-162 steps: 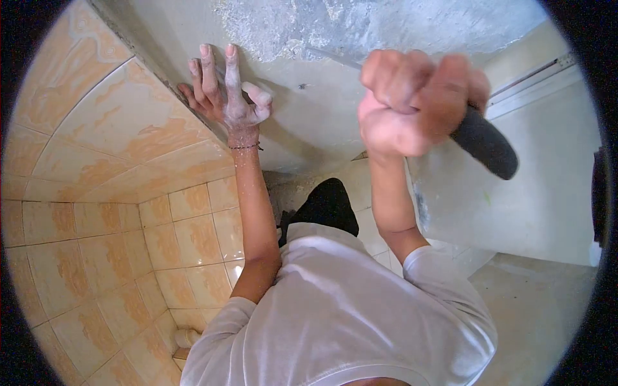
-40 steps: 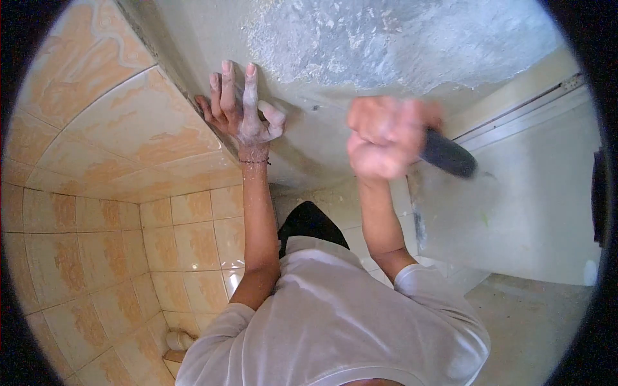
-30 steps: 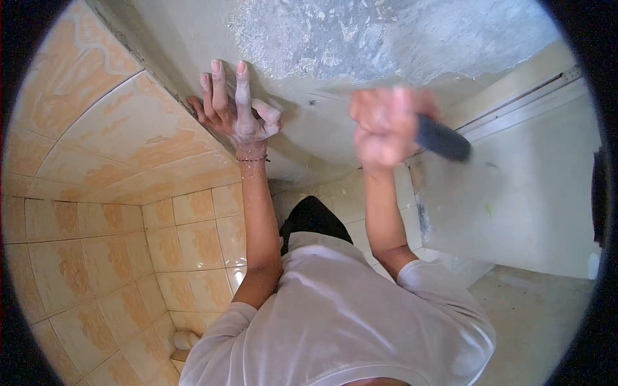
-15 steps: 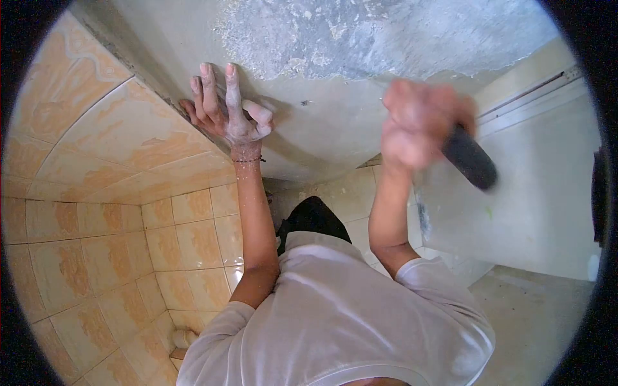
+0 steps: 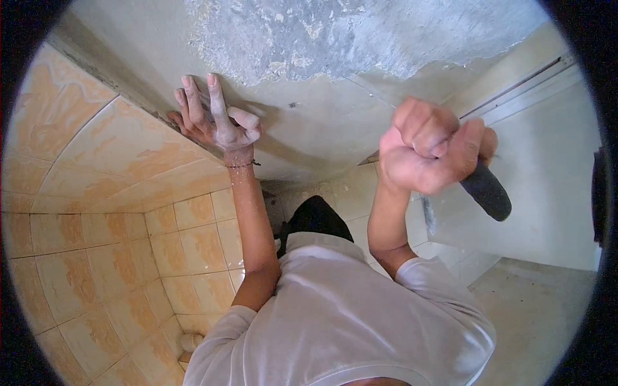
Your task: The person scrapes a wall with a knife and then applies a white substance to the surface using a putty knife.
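My left hand point(image 5: 222, 122) rests on the painted wall point(image 5: 322, 122) with its fingers spread, close to the edge of the tiles. Pale dust coats its fingers, and a thin dark bracelet point(image 5: 241, 165) circles the wrist. On the other side, my right hand point(image 5: 438, 145) is closed around a tool with a black handle point(image 5: 487, 192). The handle's rounded end sticks out below the fist; the working end is hidden by the hand, so its kind does not show. Above both hands the wall has a rough grey patch point(image 5: 309, 38) with flaking paint along its lower border.
Orange-and-cream tiles point(image 5: 84, 148) cover the wall at the left. A pale door-like panel point(image 5: 528, 161) stands at the right, beside a frame point(image 5: 528, 87). Floor point(image 5: 528, 315) shows at the lower right.
My right hand, blurred before, has moved down and to the right with the black-handled tool, away from the wall patch. My left hand keeps its place on the wall; the view has shifted slightly.
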`<state>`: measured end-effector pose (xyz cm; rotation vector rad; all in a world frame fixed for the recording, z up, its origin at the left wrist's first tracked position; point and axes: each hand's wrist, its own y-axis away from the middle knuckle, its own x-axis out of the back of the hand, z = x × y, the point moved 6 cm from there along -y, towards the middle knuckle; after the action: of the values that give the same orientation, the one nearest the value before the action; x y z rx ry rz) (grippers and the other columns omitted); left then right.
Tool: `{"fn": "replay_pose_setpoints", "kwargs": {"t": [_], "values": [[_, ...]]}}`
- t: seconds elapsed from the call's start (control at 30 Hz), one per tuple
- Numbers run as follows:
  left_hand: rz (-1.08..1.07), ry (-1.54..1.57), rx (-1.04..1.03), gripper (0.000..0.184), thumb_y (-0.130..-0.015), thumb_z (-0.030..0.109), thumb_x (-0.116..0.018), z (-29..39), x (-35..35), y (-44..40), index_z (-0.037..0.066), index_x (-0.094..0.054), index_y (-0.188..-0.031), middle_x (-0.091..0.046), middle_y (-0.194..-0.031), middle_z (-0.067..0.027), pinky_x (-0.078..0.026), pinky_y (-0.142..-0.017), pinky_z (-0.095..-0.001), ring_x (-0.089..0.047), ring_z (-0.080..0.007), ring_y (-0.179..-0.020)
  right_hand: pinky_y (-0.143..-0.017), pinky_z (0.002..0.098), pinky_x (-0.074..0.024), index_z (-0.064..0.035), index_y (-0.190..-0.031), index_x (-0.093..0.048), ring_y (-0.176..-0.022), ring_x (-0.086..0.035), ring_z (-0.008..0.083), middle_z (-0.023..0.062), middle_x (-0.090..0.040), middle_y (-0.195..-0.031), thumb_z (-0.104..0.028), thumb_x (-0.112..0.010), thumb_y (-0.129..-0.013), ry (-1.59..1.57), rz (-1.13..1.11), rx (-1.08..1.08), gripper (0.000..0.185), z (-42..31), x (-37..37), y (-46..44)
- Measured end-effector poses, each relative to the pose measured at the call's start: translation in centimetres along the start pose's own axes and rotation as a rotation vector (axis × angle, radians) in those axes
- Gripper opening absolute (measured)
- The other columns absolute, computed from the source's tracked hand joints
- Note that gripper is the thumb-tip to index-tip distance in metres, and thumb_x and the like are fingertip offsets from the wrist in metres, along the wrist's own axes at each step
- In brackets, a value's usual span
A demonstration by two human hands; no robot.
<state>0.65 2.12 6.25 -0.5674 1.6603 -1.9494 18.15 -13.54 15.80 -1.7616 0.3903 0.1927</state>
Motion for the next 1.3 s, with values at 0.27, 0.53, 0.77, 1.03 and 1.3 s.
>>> {"fn": "replay_pose_setpoints", "kwargs": {"t": [0.27,0.53,0.77,1.03,1.3], "values": [[-0.016,-0.047,-0.016,0.057,-0.077,0.026,-0.038,0.1,0.5,0.0,0.011,-0.056,-0.128,-0.044,-0.139,-0.0157,-0.020,-0.109,-0.0518,-0.036,-0.0330,-0.130,-0.033,0.0248,-0.0224,-0.0147,-0.070,-0.033,-0.035,-0.020,0.0066,-0.0046,-0.027,-0.047,-0.013,-0.052,-0.085,0.145,0.318,-0.114,0.024,1.4,0.1,1.4],[0.039,-0.052,-0.045,0.057,-0.089,0.044,-0.030,0.3,0.7,0.0,0.011,-0.059,-0.125,-0.046,-0.137,-0.0153,-0.021,-0.108,-0.0515,-0.040,-0.0334,-0.127,-0.033,0.0244,-0.0209,-0.0140,-0.070,-0.029,-0.035,-0.018,0.0072,-0.0051,-0.022,-0.047,-0.019,-0.050,-0.085,0.090,0.248,-0.085,0.026,1.3,0.1,1.5],[0.087,0.061,-0.035,0.054,-0.087,0.040,-0.033,0.5,0.7,-0.3,0.012,-0.059,-0.125,-0.047,-0.136,-0.0153,-0.021,-0.109,-0.0504,-0.039,-0.0331,-0.128,-0.039,0.0259,-0.0259,-0.0125,-0.079,-0.032,-0.040,-0.026,0.0089,-0.0014,-0.033,-0.051,-0.020,-0.055,-0.089,0.172,0.346,-0.194,0.027,2.7,0.5,2.0],[-0.033,-0.129,-0.054,0.072,-0.086,0.061,-0.024,-0.5,0.9,0.5,0.012,-0.056,-0.128,-0.046,-0.134,-0.0178,-0.028,-0.105,-0.0527,-0.043,-0.0367,-0.124,-0.046,0.0271,-0.0234,-0.0109,-0.087,-0.039,-0.047,-0.027,0.0110,0.0004,-0.033,-0.060,-0.039,-0.041,-0.096,-0.005,0.044,-0.061,0.030,2.1,-1.5,1.7],[-0.068,-0.175,-0.046,0.089,-0.086,0.073,-0.009,-0.3,0.9,0.7,0.009,-0.056,-0.127,-0.048,-0.132,-0.0198,-0.035,-0.100,-0.0535,-0.046,-0.0402,-0.120,-0.080,0.0383,-0.0442,-0.0024,-0.101,-0.055,-0.091,-0.051,0.0257,0.0135,-0.050,-0.098,-0.029,-0.064,-0.083,0.757,-0.222,0.065,0.033,1.7,-0.3,2.4]]}}
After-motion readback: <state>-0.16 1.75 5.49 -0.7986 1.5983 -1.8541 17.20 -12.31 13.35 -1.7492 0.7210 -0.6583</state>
